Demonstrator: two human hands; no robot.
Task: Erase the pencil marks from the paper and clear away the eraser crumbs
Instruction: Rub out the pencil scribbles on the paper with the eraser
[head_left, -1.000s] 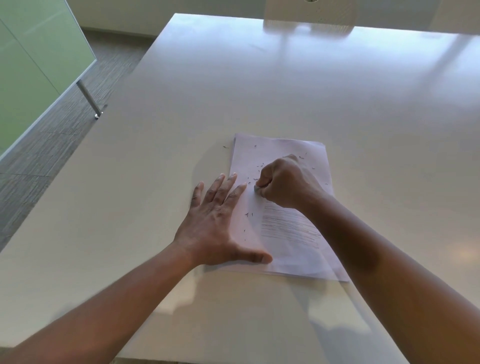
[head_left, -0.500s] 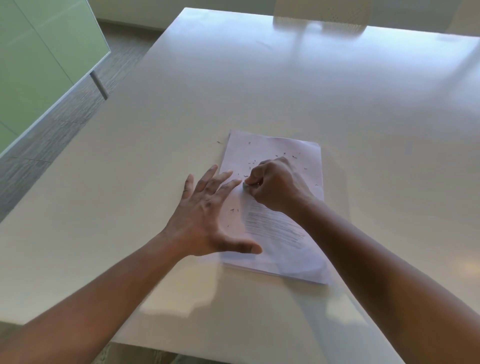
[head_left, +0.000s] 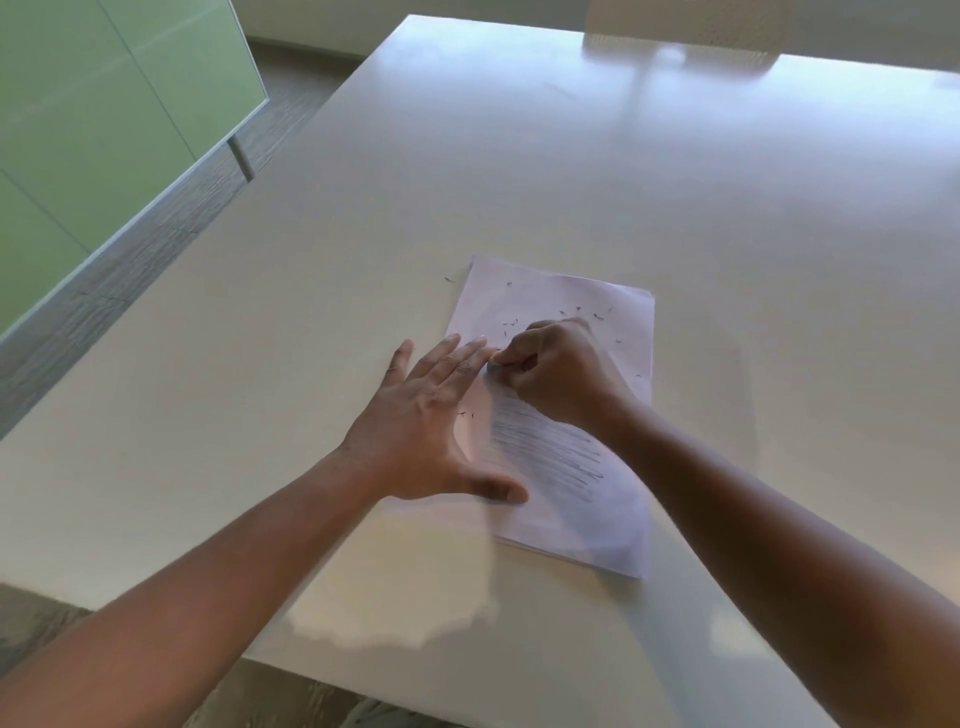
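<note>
At the far left stands a frosted green glass panel (head_left: 93, 130) with a pale metal edge and a thin round post, above grey streaked flooring (head_left: 130, 270). A broad, smooth, off-white table (head_left: 571, 182) with a soft sheen fills most of the view. On it, near the middle, the left hand (head_left: 426, 426) lies flat, palm down, fingers straight and slightly spread, the thumb stretched out to the right; fingertips and thumb press on the left edge of the paper (head_left: 613, 312). The paper is a thin rectangular stack of white sheets, squared off, lying flat with its long side running near to far. Grey pencil marks (head_left: 545, 457), close horizontal strokes, cover its near half. Small dark eraser crumbs (head_left: 571, 312), curled slivers, dot its far half; one lies on the table just left of the stack. The right hand (head_left: 556, 374) rests on the sheet, fingers curled tight and pinched together at the tips; whatever they clamp is too hidden to make out.
</note>
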